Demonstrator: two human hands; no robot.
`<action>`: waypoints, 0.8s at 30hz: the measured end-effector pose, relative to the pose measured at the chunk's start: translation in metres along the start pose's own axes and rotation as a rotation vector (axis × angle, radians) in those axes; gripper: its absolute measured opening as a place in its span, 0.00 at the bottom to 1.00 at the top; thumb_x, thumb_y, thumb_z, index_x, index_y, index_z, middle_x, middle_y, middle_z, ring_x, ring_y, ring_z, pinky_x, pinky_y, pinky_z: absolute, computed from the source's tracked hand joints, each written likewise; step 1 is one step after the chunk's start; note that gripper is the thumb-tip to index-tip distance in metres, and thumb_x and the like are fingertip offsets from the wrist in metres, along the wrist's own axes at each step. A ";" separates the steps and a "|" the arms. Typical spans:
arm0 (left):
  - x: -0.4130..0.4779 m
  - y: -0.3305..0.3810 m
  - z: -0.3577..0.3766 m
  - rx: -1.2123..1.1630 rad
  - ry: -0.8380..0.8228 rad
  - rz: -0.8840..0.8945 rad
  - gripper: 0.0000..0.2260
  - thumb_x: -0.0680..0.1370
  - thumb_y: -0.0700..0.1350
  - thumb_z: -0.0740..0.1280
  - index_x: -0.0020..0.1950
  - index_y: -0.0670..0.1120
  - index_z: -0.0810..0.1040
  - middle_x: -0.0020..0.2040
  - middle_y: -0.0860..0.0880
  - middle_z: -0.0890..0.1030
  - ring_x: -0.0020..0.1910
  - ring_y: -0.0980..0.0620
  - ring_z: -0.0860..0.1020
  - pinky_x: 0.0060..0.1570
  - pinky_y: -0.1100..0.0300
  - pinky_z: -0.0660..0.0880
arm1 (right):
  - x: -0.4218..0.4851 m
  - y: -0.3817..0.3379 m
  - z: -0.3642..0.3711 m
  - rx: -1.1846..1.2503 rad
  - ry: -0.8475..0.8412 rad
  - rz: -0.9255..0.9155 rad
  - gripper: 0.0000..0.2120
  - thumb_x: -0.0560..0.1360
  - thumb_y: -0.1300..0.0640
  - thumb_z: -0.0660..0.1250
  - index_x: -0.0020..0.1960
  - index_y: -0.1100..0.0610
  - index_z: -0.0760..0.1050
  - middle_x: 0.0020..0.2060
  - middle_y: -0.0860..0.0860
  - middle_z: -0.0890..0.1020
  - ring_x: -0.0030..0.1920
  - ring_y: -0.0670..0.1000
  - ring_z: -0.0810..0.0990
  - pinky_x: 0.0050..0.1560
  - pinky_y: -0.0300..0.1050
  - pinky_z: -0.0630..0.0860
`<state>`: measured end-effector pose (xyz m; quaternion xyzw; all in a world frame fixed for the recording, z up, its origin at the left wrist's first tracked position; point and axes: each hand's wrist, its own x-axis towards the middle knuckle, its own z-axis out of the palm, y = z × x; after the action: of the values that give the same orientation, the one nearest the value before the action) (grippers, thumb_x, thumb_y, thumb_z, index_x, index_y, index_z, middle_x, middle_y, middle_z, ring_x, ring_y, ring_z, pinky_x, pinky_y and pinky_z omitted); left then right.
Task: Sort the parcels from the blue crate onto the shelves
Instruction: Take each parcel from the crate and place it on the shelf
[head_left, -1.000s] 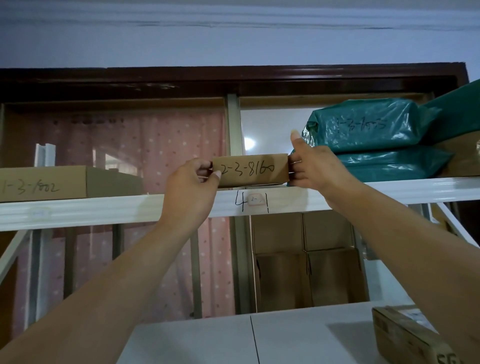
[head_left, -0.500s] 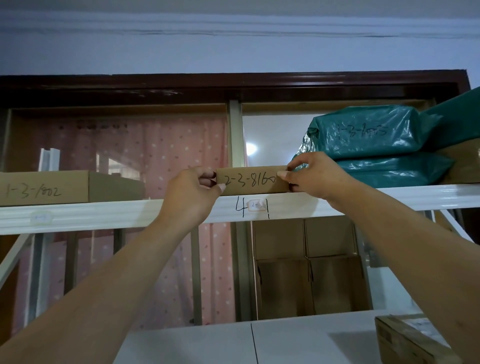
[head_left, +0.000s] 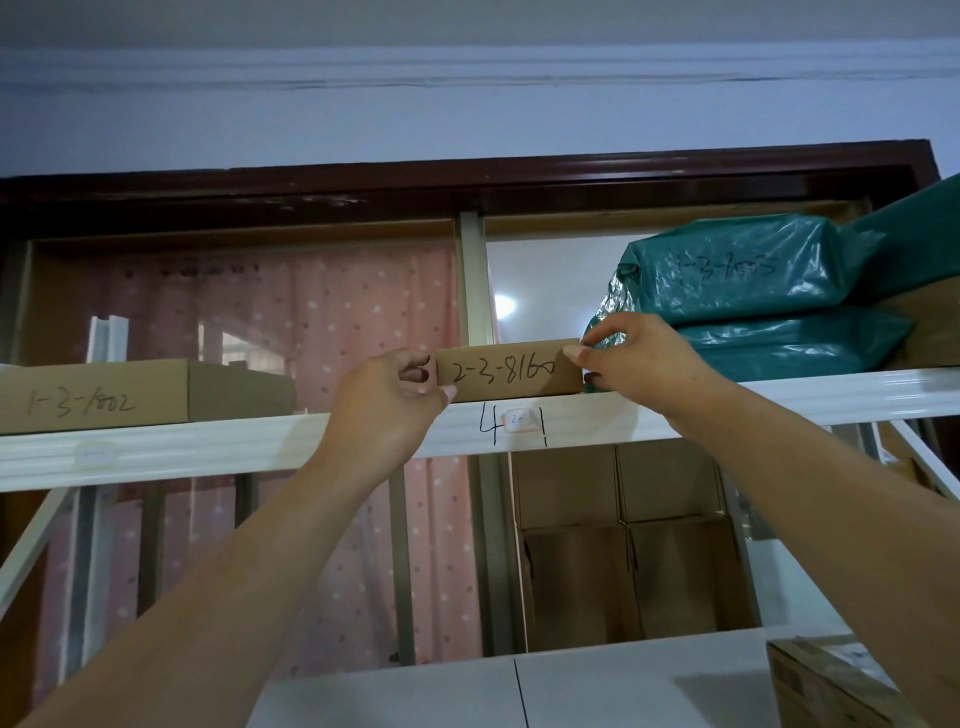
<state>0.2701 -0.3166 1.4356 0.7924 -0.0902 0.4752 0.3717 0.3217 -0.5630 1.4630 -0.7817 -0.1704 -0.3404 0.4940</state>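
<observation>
A small brown cardboard parcel (head_left: 511, 371) marked "2-3-8160" sits on the top white shelf (head_left: 779, 397), above the handwritten "4" and "1" on the shelf's front edge. My left hand (head_left: 387, 402) holds its left end with curled fingers. My right hand (head_left: 641, 356) pinches its upper right corner with thumb and fingers. The blue crate is out of view.
A flat cardboard box (head_left: 104, 397) marked "1-3-1002" lies on the same shelf at the left. Two green plastic-wrapped parcels (head_left: 748, 306) are stacked just right of the small parcel. A lower white shelf (head_left: 571, 691) carries a brown box (head_left: 826, 686) at right.
My right hand shifted from the parcel's right end up to its top right corner. The parcel settled lower onto the shelf edge, and the view tilted up a little.
</observation>
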 end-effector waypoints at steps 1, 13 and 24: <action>0.001 0.001 -0.002 -0.031 -0.009 -0.033 0.19 0.79 0.49 0.74 0.70 0.51 0.81 0.56 0.57 0.84 0.50 0.61 0.80 0.48 0.67 0.73 | 0.001 0.000 0.001 0.074 0.001 0.022 0.12 0.80 0.46 0.73 0.59 0.51 0.80 0.53 0.55 0.87 0.52 0.54 0.89 0.62 0.57 0.84; 0.013 0.011 -0.001 -0.407 -0.076 -0.234 0.25 0.87 0.61 0.53 0.66 0.44 0.80 0.47 0.48 0.86 0.51 0.48 0.86 0.72 0.46 0.74 | -0.012 -0.017 -0.003 0.472 -0.073 0.160 0.20 0.88 0.46 0.61 0.69 0.62 0.73 0.47 0.59 0.84 0.45 0.51 0.86 0.41 0.38 0.81; -0.044 0.013 -0.027 -0.279 0.202 0.000 0.12 0.80 0.52 0.71 0.64 0.56 0.83 0.55 0.57 0.85 0.55 0.56 0.83 0.57 0.55 0.78 | -0.066 -0.007 0.006 0.260 0.228 -0.139 0.07 0.82 0.50 0.72 0.57 0.50 0.82 0.53 0.46 0.85 0.56 0.50 0.85 0.60 0.46 0.82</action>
<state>0.2215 -0.3166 1.4130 0.6813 -0.1176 0.5353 0.4852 0.2732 -0.5504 1.4198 -0.6538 -0.2094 -0.4353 0.5824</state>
